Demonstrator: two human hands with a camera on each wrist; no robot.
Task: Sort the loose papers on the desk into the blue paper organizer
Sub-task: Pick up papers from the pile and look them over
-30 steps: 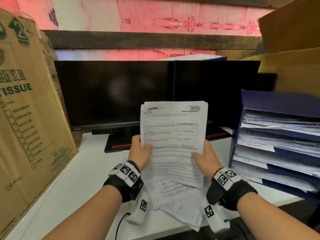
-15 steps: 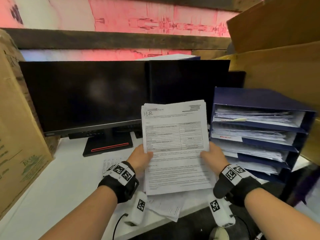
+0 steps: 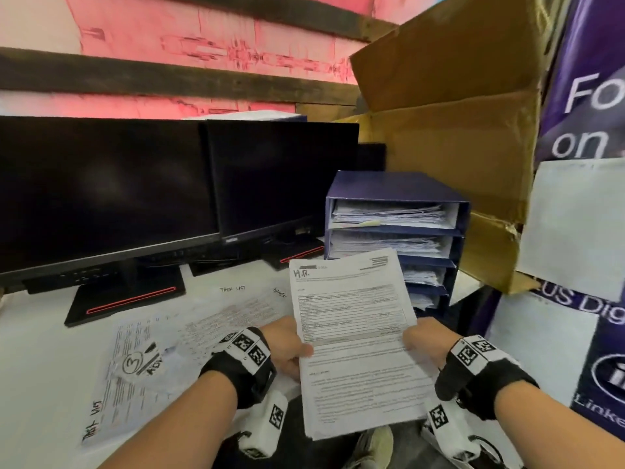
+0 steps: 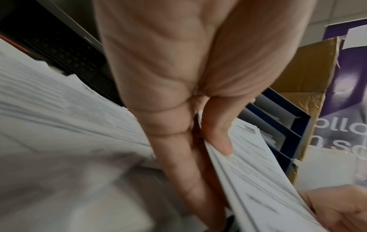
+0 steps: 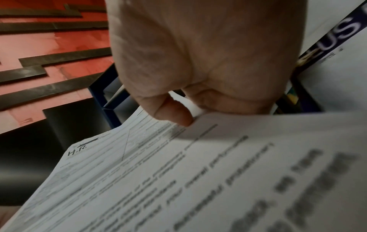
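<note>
I hold a stack of printed papers (image 3: 355,336) marked "H.R." at its top, in the air over the desk's front edge. My left hand (image 3: 287,346) pinches its left edge, thumb on top and fingers underneath (image 4: 216,138). My right hand (image 3: 422,336) pinches the right edge, thumb (image 5: 170,113) on the top sheet (image 5: 178,172). The blue paper organizer (image 3: 394,194) stands just beyond the stack at the right, its several shelves holding paper piles. More loose papers (image 3: 142,360) lie on the white desk (image 3: 40,367) left of my hands.
Two dark monitors (image 3: 111,187) stand at the back of the desk on black bases. An open cardboard box (image 3: 449,106) rises behind and right of the organizer. A purple and white banner (image 3: 588,164) stands at the far right. A shoe (image 3: 375,448) shows below the desk edge.
The view has swung right and down. The stack has tipped back from upright toward flat and sits lower, now in front of the organizer. Both hands keep their hold on its edges.
</note>
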